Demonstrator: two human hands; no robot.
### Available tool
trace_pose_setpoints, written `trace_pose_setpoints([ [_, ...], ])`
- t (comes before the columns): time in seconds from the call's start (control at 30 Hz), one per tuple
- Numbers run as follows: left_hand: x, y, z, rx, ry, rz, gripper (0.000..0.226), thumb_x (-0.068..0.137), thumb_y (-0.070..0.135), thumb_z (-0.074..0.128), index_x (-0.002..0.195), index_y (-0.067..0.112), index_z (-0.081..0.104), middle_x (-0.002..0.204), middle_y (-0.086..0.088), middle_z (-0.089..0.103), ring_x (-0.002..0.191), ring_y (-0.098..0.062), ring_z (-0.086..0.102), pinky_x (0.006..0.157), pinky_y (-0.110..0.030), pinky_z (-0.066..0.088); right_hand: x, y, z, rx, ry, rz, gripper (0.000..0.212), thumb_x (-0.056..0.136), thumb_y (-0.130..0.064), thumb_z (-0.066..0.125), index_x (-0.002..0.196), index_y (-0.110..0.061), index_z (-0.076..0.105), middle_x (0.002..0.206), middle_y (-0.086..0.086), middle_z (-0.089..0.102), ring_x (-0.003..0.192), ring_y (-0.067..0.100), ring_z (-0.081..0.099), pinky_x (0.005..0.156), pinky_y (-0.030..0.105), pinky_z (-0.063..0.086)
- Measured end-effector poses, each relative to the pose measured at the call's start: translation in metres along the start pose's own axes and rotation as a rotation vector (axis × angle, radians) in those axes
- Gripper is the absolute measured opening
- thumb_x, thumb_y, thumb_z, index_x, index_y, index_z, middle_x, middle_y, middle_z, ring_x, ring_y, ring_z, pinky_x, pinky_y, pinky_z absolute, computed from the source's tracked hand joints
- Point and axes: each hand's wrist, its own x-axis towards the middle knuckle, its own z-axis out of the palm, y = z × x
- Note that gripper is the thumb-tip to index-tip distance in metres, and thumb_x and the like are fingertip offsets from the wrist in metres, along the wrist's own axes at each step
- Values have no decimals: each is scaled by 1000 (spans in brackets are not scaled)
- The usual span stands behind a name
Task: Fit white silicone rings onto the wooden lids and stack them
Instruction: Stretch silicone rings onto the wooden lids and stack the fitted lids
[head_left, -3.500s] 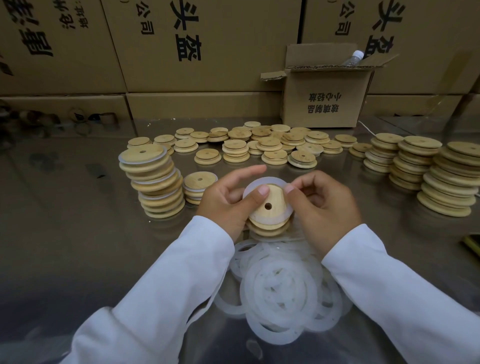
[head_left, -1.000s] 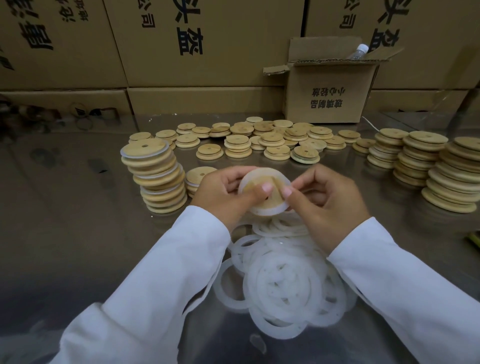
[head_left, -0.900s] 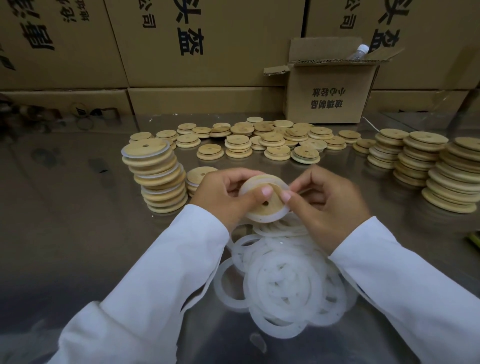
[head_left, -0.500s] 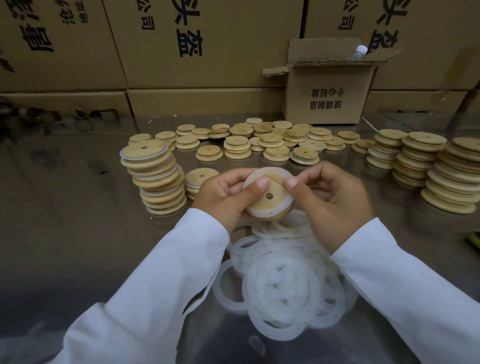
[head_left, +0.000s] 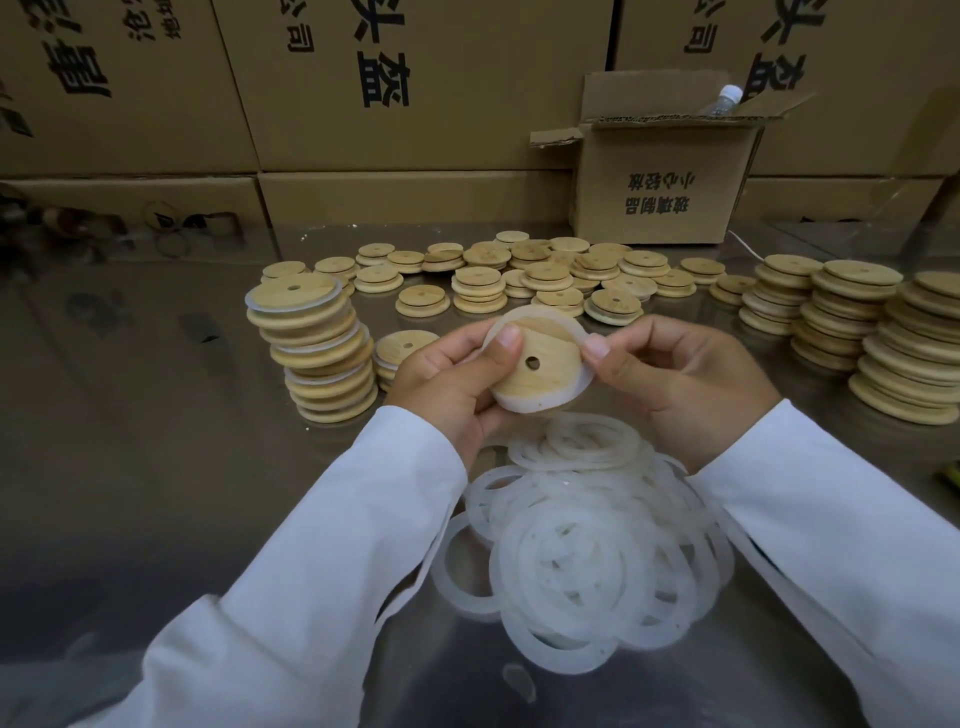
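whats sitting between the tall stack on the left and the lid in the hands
In the head view, a short stack of lids stands between the tall stack and the held lid, partly hidden behind the left hand.

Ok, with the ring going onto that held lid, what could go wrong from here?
The white ring looks unevenly seated on the wooden lid, showing widest along the bottom edge. It may slip off once the left hand and right hand let go. The finished stack on the left is staggered and leaning, so adding another lid could topple it.
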Motion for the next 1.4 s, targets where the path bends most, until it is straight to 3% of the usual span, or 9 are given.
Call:
trace_pose_setpoints([
  [0.2, -2, -7, 5, 28, 59, 27, 24, 72, 15, 64, 94, 5, 64, 82, -9, 72, 77, -20, 69, 65, -30, 59, -4, 6, 7, 28, 128, -71, 13, 77, -13, 70, 66, -16, 63, 59, -10, 66, 57, -1, 60, 55, 8, 45],
  [0.3, -1, -9, 7, 39, 114, 44, 11, 80, 8, 63, 90, 5, 63, 78, -8, 71, 73, -20, 69, 63, -32, 59, -6, 12, 12, 6, 186, -81, 13, 79, -12, 69, 70, -18, 62, 69, -5, 67, 63, 5, 63, 59, 12, 49],
  [0.47, -1, -12, 10, 60, 131, 47, 9, 81, 6, 62, 90, 6, 62, 73, -4, 71, 70, -16, 69, 62, -30, 59, -6, 17, 14, -144, 284, -123, 16, 79, -17, 67, 68, -26, 60, 69, -8, 66, 65, 12, 64, 64, 22, 53],
  [0.63, -1, -11, 4, 378, 70, 82, 10, 81, 11, 65, 89, 15, 68, 85, -9, 71, 82, -22, 67, 78, -39, 55, -8, 16, 11, -307, 166, -191, 19, 79, -18, 68, 66, -29, 60, 69, -12, 65, 70, 7, 63, 66, 25, 51],
  [0.73, -3, -11, 1, 487, 40, 135, 9, 81, 10, 66, 84, 18, 70, 82, -8, 71, 79, -20, 67, 74, -35, 55, -8, 17, 11, -347, 123, -177, 19, 79, -18, 69, 66, -29, 61, 69, -13, 65, 71, 5, 62, 68, 25, 50],
  [1.0, 0, -3, -2, 458, -5, 177, 12, 79, 11, 67, 84, 21, 70, 79, 0, 72, 76, -14, 67, 69, -26, 53, -2, 8, 3, -270, 70, -118, 15, 80, -18, 68, 67, -25, 64, 68, -12, 65, 61, -3, 57, 59, 6, 42],
  [1.23, 0, -1, -3, 293, -32, 128, 32, 61, 25, 67, 90, 12, 70, 82, -7, 72, 80, -20, 66, 75, -32, 54, -4, -3, -1, -206, 24, -124, 11, 79, -17, 67, 69, -21, 66, 73, -3, 68, 72, 10, 60, 72, 23, 48],
  [1.4, 1, 1, -3, 309, -28, 143, 25, 62, 27, 65, 85, 19, 70, 77, -1, 72, 75, -14, 67, 69, -29, 54, -5, -3, 1, -176, 19, -122, 12, 79, -17, 68, 68, -22, 66, 71, -3, 67, 69, 8, 60, 70, 21, 50],
])
